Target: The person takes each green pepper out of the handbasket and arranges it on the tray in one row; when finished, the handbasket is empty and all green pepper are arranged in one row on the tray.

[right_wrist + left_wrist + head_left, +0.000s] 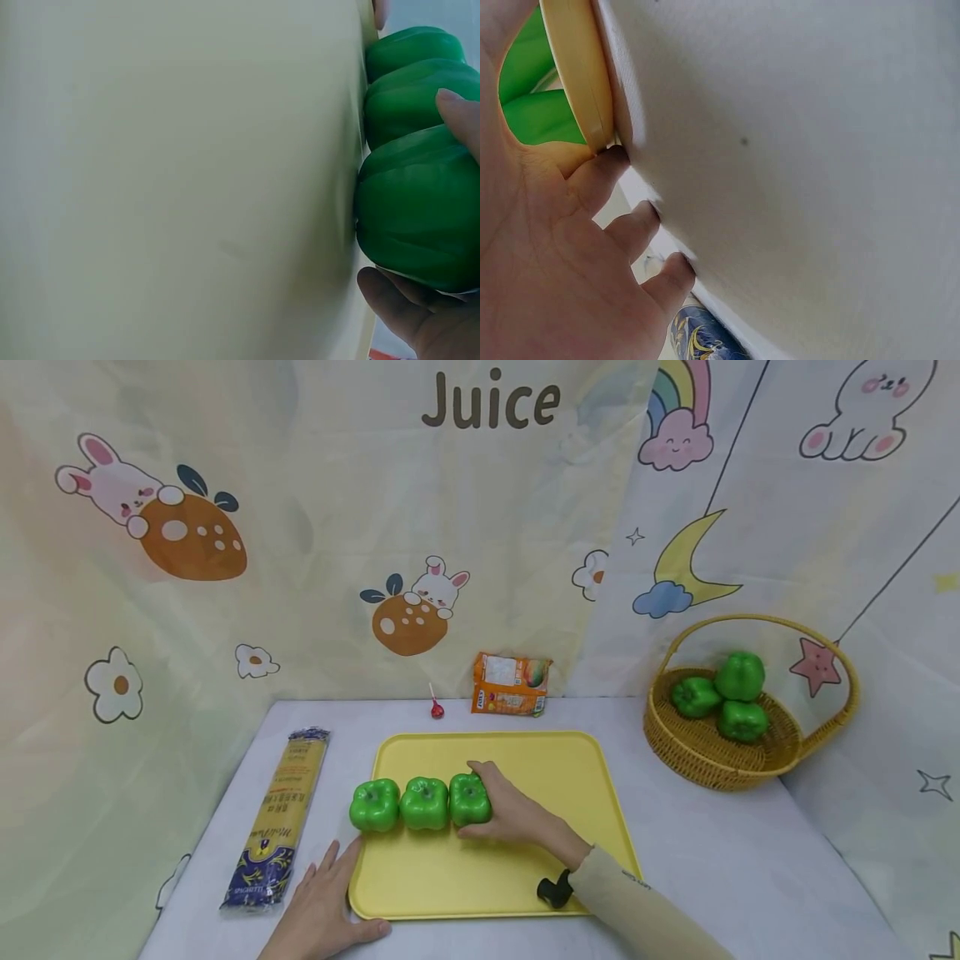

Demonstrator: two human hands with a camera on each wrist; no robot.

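Three green bell peppers stand in a row across the yellow tray [480, 881]: a left one [374, 805], a middle one [424, 803] and a right one [469, 799]. My right hand [510, 806] grips the right bell pepper, with thumb and fingers on opposite sides of it. In the right wrist view that bell pepper [420, 210] sits between the thumb and the fingers, beside the other two. At the tray's front left corner, my left hand [322, 902] lies with fingers spread, touching the rim. The left wrist view shows its fingertips [646, 217] on the white tabletop.
A wicker basket [690, 760] at the back right holds three more green bell peppers. A spaghetti packet [277, 818] lies left of the tray. Behind it are a red lollipop [437, 708] and an orange snack packet [512, 685]. Printed cloth hangs around the table.
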